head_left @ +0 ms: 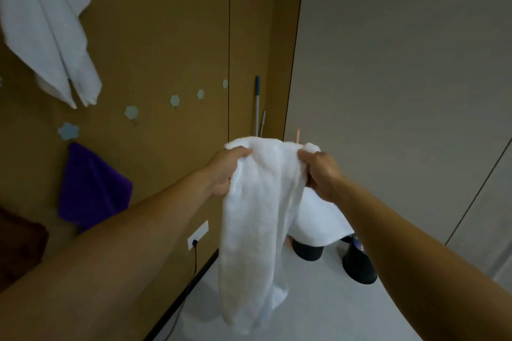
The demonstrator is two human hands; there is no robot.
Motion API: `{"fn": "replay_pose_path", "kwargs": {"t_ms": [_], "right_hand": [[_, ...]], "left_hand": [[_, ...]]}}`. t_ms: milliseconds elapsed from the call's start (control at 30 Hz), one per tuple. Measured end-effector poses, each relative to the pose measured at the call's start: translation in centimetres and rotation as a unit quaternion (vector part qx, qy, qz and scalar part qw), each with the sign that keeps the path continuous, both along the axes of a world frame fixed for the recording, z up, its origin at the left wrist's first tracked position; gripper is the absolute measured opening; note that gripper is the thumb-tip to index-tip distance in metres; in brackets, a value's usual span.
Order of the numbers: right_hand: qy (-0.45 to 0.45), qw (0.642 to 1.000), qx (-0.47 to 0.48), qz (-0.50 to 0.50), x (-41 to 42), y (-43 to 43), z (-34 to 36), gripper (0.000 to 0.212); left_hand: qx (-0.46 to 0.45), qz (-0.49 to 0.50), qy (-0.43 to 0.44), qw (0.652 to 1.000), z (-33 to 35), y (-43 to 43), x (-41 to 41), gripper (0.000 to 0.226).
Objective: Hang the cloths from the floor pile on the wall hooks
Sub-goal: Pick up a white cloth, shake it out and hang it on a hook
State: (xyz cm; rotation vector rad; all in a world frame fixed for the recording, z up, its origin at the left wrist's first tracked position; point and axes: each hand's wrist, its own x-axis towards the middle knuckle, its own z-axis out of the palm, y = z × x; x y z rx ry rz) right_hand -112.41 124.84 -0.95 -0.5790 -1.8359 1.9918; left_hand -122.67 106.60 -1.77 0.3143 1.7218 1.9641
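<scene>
Fingers of the left hand [224,171] and right hand [321,174] clench the top edge of a white cloth [257,216], held up near the wall. At least 2 already hang: a white towel [41,22] and a purple cloth [91,188]. Several hooks [131,112] are free, and the pile is out of view.

Single view. We look through one wide-angle camera worn on the head, aimed forward and down along both outstretched forearms. The left hand [225,171] and right hand [321,174], each gripping the white towel [257,216], lie close to the lens near frame centre. We stand near the brown wall [166,36], which runs up our left side; the grey wall [401,63] fills the right, the floor [318,299] the lower middle. The wall seam [229,50] and room corner [295,50] converge downward.
</scene>
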Motion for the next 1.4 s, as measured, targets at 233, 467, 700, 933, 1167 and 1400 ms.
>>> {"fn": "replay_pose_path", "kwargs": {"t_ms": [233, 467, 700, 933, 1167, 1400], "right_hand": [[0.064, 0.988, -0.096, 0.107, -1.1, 0.9, 0.8, 0.067], [0.008, 0.996, -0.088, 0.023, -5.0, 2.4, -0.8, 0.046], [0.003, 0.991, 0.132, -0.029, -9.7, 4.8, -0.8, 0.025], [-0.121, 0.929, 0.346, 0.04, -14.0, 8.5, -1.3, 0.036], [0.004, 0.996, 0.068, 0.061, -16.6, 8.7, -0.4, 0.025], [-0.086, 0.981, 0.116, 0.129, -17.6, 8.8, -4.4, 0.054]], "left_hand": [[0.087, -0.094, -0.026, 0.991, 1.8, -2.4, -2.5, 0.047], [0.115, -0.079, -0.048, 0.989, 0.4, -2.7, -5.1, 0.05], [0.035, 0.009, 0.008, 0.999, 0.5, -2.6, -7.3, 0.019], [-0.217, 0.128, 0.027, 0.967, 0.2, -6.6, -9.6, 0.016], [-0.09, 0.277, 0.041, 0.956, 0.3, -9.3, -10.0, 0.025], [-0.019, 0.361, 0.045, 0.931, 0.5, -10.2, -9.2, 0.01]]}}
